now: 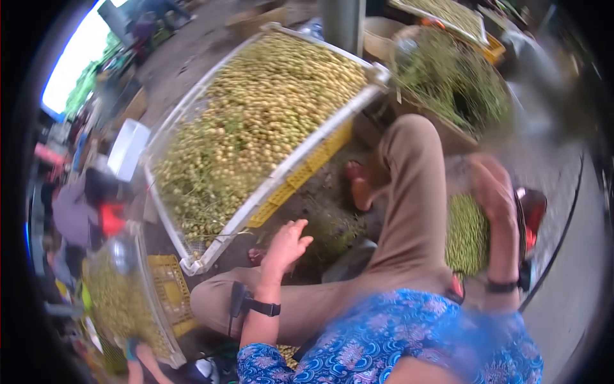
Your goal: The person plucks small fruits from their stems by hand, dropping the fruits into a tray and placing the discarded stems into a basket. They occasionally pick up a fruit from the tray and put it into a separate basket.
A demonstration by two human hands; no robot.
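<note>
My left hand [288, 246] is held over my bent left knee, beside the near edge of a white-framed tray [291, 163]. Its fingers are stretched out with nothing visible in them. My right hand [492, 189] hangs above a container of small green fruits [465, 237] by my right leg. Motion smears its fingers, so whether it holds anything does not show. Small round yellow-green fruits [275, 96] cover the tray, with green stems mixed in at its near left end.
Yellow crates [304, 173] support the tray. A wide basket [451, 131] heaped with green stalks [451, 77] stands beyond my right knee. At left, another person's arm [148, 365] is near a second fruit tray [157, 307]. A metal post [343, 25] rises behind the tray.
</note>
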